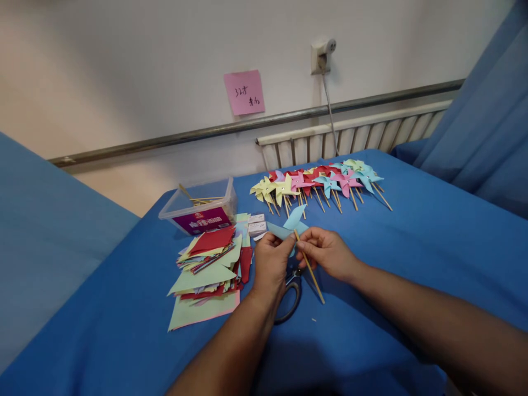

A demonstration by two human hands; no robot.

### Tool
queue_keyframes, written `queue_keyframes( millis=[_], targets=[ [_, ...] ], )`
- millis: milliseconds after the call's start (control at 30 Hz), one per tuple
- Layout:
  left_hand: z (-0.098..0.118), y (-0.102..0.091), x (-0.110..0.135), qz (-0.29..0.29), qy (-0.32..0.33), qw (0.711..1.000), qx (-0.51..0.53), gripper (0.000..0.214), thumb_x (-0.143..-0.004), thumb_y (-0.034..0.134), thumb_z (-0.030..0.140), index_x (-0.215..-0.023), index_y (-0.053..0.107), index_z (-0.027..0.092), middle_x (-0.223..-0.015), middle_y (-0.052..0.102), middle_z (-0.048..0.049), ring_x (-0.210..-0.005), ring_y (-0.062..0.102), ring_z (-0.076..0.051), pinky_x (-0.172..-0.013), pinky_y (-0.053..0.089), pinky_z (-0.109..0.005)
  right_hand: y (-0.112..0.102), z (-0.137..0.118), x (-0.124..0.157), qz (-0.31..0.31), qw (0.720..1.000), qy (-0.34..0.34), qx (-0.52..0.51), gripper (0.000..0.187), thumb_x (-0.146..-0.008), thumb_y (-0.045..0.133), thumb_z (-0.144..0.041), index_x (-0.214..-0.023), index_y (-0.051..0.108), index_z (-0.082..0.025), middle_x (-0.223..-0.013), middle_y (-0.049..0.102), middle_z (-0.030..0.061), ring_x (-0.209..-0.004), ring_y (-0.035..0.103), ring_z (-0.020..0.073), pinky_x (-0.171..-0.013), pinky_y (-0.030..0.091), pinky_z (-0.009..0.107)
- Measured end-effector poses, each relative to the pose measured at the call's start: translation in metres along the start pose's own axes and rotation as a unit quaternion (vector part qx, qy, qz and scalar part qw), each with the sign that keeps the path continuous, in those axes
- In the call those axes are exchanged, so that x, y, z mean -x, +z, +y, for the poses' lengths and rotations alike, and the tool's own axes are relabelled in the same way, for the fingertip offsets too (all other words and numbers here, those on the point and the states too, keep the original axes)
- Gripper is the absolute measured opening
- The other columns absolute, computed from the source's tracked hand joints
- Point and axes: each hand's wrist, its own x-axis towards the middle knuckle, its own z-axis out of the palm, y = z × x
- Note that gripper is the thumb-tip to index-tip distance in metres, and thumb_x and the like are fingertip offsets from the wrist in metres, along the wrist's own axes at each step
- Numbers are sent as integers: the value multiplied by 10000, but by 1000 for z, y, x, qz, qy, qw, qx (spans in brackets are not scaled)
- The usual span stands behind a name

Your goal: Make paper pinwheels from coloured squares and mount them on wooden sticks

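Observation:
A light blue paper pinwheel (295, 218) is between my hands at the middle of the view. My left hand (272, 256) is closed on it, with the thumb at its centre. A thin wooden stick (314, 278) slants down to the right from that centre. My right hand (324, 252) pinches the stick near its upper end, where it meets the paper. How stick and paper are joined is hidden by the fingers. Scissors with dark handles (292, 300) lie on the blue cloth under my hands, partly covered by them.
Stacked coloured paper (206, 280) lies left of my hands. Behind it stands a clear plastic box (230, 199) with sticks inside. Small white boxes (257, 227) sit beside the paper. Several finished pinwheels (284, 188) lie at the back. A blue curtain (487, 115) hangs right.

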Motion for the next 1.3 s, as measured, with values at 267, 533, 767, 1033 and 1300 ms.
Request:
queue_keyframes(
  millis=[267, 533, 767, 1033, 1300],
  targets=[
    [2, 0, 0, 0, 19, 1000, -18, 227, -558, 797, 251, -722, 682, 146, -715, 705, -28, -639, 614, -145, -638, 459, -252, -1, 0, 0, 3, 1000, -6, 11, 315, -710, 708, -447, -744, 524, -194, -582, 629, -34, -463, 597, 111, -405, 395, 200],
    [0, -2, -1, -10, 29, 999, -43, 241, -579, 786, 276, -751, 689, 140, -719, 701, -35, -651, 610, -158, -643, 460, -261, -1, 1, 1, 10, 1000, -20, 19, 290, -721, 702, -427, -739, 527, -198, -564, 618, -42, -452, 587, 106, -410, 392, 203],
    [1, -1, -1, -5, 22, 999, -39, 219, -570, 784, 255, -722, 677, 139, -705, 697, -30, -635, 601, -148, -629, 454, -252, -1, 1, 1, 13, 999, -22, 21, 286, -720, 701, -423, -730, 528, -197, -523, 599, -52, -420, 557, 94, -400, 384, 196],
    [3, -1, 0, -8, 30, 998, -51, 223, -590, 777, 275, -729, 669, 138, -704, 689, -19, -643, 594, -140, -649, 451, -254, 1, -4, 3, 16, 1000, -11, 5, 315, -678, 726, -443, -754, 558, -188, -590, 610, -45, -486, 609, 113, -400, 422, 197],
    [4, -5, -3, -7, 60, 994, -93, 212, -625, 760, 280, -753, 667, 138, -674, 647, -1, -626, 563, -133, -623, 431, -250, 2, -3, 3, 4, 1000, -8, -8, 228, -705, 691, -364, -792, 564, -196, -629, 609, -49, -557, 644, 124, -423, 464, 200]
  ],
)
